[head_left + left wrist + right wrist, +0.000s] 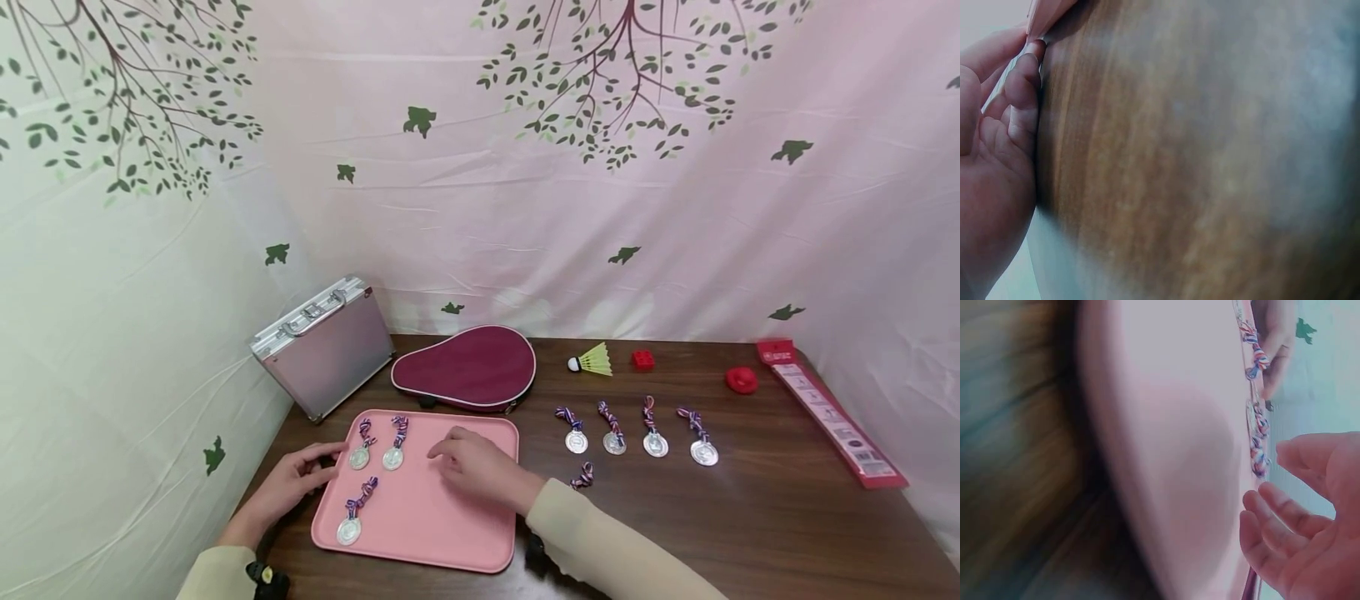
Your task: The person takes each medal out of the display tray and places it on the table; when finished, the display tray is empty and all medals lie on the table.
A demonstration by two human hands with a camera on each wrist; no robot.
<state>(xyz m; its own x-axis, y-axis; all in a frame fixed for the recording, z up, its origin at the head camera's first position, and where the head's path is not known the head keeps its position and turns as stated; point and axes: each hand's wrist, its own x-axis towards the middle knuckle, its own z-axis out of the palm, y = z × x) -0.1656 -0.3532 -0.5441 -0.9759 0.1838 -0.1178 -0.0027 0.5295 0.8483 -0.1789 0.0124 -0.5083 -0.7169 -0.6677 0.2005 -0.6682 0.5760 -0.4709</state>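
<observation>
A pink tray (pixel 435 533) lies on the table with three silver medals on it, each with a knotted striped ribbon: one medal (pixel 359 457) at the far left, another (pixel 393 458) beside it, a third (pixel 348 531) near the front left. My left hand (pixel 288 483) touches the tray's left rim with its fingertips. Over the tray, right of the medals, hovers my right hand (pixel 476 468); its fingers are loosely bent and hold nothing, as the right wrist view shows. Several more medals (pixel 655 443) lie on the table to the right, one partly hidden behind the right sleeve.
Behind the tray lie a maroon paddle case (pixel 465 367) and a silver briefcase (pixel 330 350). Farther right are a yellow shuttlecock (pixel 595 360), a red toy brick (pixel 642 360), a round red object (pixel 742 381) and a long red-and-white package (pixel 832 417). A leaf-patterned curtain (pixel 525 233) encloses the table.
</observation>
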